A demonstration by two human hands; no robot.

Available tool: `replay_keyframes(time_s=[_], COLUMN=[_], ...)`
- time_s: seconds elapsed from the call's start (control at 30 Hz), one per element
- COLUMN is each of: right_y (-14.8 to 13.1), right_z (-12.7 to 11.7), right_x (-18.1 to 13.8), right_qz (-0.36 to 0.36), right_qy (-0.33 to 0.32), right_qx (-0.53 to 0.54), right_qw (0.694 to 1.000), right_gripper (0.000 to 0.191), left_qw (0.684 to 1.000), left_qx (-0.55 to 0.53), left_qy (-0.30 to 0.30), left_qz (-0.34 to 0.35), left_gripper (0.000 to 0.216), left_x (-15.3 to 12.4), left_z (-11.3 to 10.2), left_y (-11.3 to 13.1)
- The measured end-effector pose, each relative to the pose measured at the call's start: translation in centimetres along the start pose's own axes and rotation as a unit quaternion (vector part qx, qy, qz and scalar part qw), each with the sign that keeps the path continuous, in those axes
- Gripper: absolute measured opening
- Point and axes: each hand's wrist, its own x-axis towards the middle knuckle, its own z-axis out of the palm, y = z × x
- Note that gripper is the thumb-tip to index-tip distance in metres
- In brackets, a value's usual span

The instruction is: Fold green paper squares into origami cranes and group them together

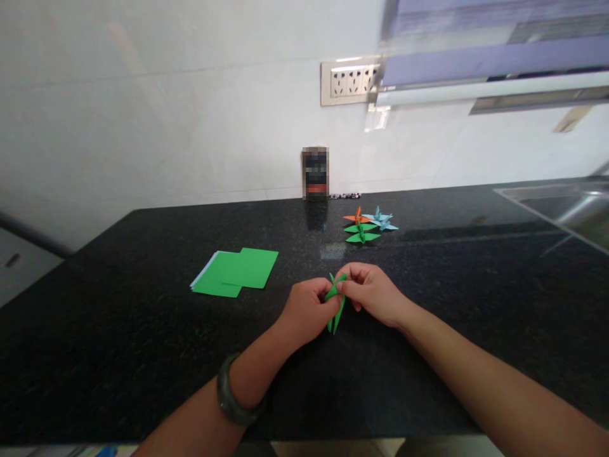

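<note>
A partly folded green origami crane [339,315] is held between my two hands over the dark counter. My left hand [307,311] pinches its left side, thumb pressed on the paper. With thumb and fingertips, my right hand [368,292] grips the upper right part. Two narrow points of the paper stick down below the fingers, and shorter tips show above. The fingers hide part of the folds. Beyond my hands stand finished paper cranes: an orange crane [358,218], green cranes [362,237] and light blue cranes [380,220].
Green square sheets [252,268] lie to the left on the black speckled counter [143,336], with pale paper beneath. A dark upright box or phone [315,172], blurred out, leans at the white wall near a beaded strap [346,196]. A metal sink [571,209] is at far right.
</note>
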Motion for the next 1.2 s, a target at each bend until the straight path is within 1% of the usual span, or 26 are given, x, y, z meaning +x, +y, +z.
replay_keyframes(time_s=[0.17, 0.27, 0.33, 0.4, 0.57, 0.73, 1.03, 1.2], right_y=[0.0, 0.1, 0.2, 0.28, 0.37, 0.44, 0.27, 0.38], right_z=[-0.04, -0.06, -0.09, -0.12, -0.17, 0.02, 0.49, 0.47], right_x=[0.13, 0.23, 0.27, 0.28, 0.26, 0.33, 0.31, 0.29], right_qz=[0.01, 0.004, -0.003, -0.006, 0.004, 0.015, 0.018, 0.017], right_qy=[-0.011, -0.017, -0.024, -0.026, -0.03, -0.013, 0.02, 0.02], right_qx=[0.059, 0.102, 0.122, 0.134, 0.166, 0.195, 0.207, 0.204], right_qw=[0.998, 0.995, 0.992, 0.991, 0.986, 0.981, 0.978, 0.979], right_gripper=[0.014, 0.021, 0.025, 0.027, 0.028, 0.026, 0.025, 0.024], left_qw=[1.0, 0.992, 0.983, 0.976, 0.964, 0.959, 0.961, 0.961], left_qx=[-0.028, -0.123, -0.181, -0.212, -0.261, -0.276, -0.272, -0.271], left_qy=[0.002, 0.006, 0.01, 0.009, 0.016, 0.032, 0.038, 0.036], left_qz=[0.004, -0.022, -0.039, -0.041, -0.047, -0.06, -0.038, -0.035], left_gripper=[0.019, 0.017, 0.026, 0.033, 0.027, 0.028, 0.026, 0.024], left_x=[-0.11, -0.2, -0.22, -0.22, -0.19, -0.09, 0.01, -0.09], left_z=[0.01, 0.07, 0.11, 0.1, -0.03, -0.02, 0.07, 0.01], left_y=[-0.07, 0.01, 0.14, 0.32, 0.67, 0.63, 0.75, 0.85])
